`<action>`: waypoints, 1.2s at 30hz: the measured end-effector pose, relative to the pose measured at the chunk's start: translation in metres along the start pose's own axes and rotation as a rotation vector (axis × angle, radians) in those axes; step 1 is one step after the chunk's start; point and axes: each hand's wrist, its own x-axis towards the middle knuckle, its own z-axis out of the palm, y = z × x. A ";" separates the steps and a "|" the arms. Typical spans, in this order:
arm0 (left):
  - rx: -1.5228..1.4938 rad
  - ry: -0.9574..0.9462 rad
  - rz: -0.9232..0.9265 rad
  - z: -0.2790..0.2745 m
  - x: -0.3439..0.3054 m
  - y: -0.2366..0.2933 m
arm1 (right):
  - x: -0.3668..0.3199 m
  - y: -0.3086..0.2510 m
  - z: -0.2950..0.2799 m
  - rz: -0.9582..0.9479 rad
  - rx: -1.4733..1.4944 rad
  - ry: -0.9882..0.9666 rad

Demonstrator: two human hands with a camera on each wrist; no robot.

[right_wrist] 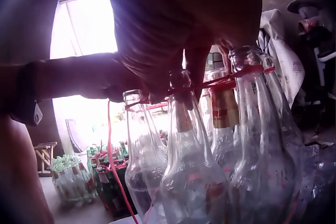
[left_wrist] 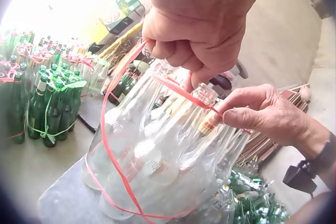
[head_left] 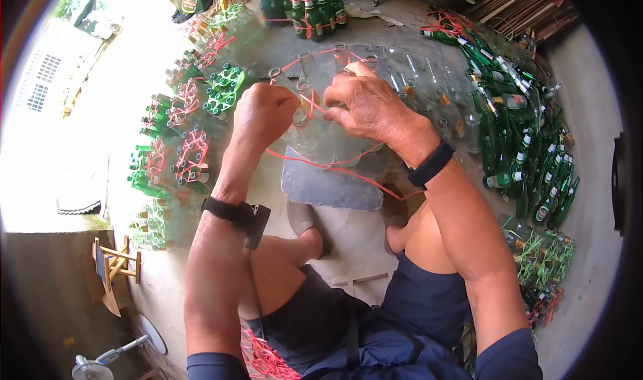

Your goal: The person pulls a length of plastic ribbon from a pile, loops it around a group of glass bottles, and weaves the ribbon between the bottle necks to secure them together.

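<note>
Clear glass bottles (left_wrist: 157,155) stand in a tight cluster on a grey slab (head_left: 328,182), with red twine (head_left: 315,162) round their bodies and more strung between the necks. The left hand (head_left: 264,115) is over the near-left necks, fingers curled, and pinches the twine; in the left wrist view a loop of red twine (left_wrist: 113,153) hangs from it. The right hand (left_wrist: 273,116) pinches the neck-level twine between thumb and forefinger beside a bottle mouth. Seen from the right wrist, bottle necks (right_wrist: 247,85) with red twine across them stand just below the hand.
Green bottles tied in bundles (head_left: 224,89) stand at the left, and another bundle (head_left: 315,18) at the far side. Loose green bottles (head_left: 529,145) lie piled at the right. Red twine (head_left: 264,360) lies by the person's lap; a small wooden stool (head_left: 117,266) is at the lower left.
</note>
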 end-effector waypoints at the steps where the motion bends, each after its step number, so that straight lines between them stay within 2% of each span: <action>1: -0.001 0.004 -0.005 0.000 0.000 0.000 | 0.000 0.002 0.000 -0.005 0.001 -0.004; 3: 0.022 -0.040 -0.125 -0.001 -0.001 -0.002 | 0.001 0.002 0.001 -0.015 -0.028 -0.009; 7: 0.035 0.002 -0.185 0.005 -0.005 -0.006 | 0.001 0.002 -0.001 -0.018 -0.046 -0.038; 9: 0.018 0.030 -0.197 0.008 -0.012 -0.015 | 0.003 0.010 0.005 -0.076 -0.104 0.015; 12: -0.101 0.061 -0.101 0.007 -0.023 -0.016 | 0.003 0.008 0.005 -0.095 -0.092 0.029; 15: -0.158 0.026 -0.191 0.010 -0.027 -0.029 | 0.003 0.012 0.021 -0.094 -0.192 0.144; 18: -0.340 0.019 -0.298 0.010 -0.033 -0.018 | 0.004 0.011 0.028 -0.039 -0.182 0.155; 19: -0.366 0.034 -0.342 0.010 -0.034 -0.014 | 0.003 0.010 0.030 -0.016 -0.206 0.132; 21: -0.386 0.075 -0.313 0.015 -0.036 -0.021 | -0.004 0.004 0.023 -0.055 -0.243 0.254; 25: -0.482 0.158 -0.446 0.022 -0.037 -0.022 | -0.007 0.001 0.021 -0.004 -0.276 0.245; 29: -0.575 0.209 -0.455 0.029 -0.040 -0.029 | -0.010 0.004 0.015 0.004 -0.271 0.217; 33: -0.583 0.242 -0.422 0.032 -0.042 -0.040 | -0.012 0.015 0.017 -0.014 -0.389 0.303; 35: -0.582 0.243 -0.400 0.031 -0.044 -0.042 | -0.012 0.019 0.015 0.141 -0.327 0.266; 36: -0.590 0.250 -0.407 0.032 -0.045 -0.044 | -0.016 0.018 0.008 0.142 -0.333 0.267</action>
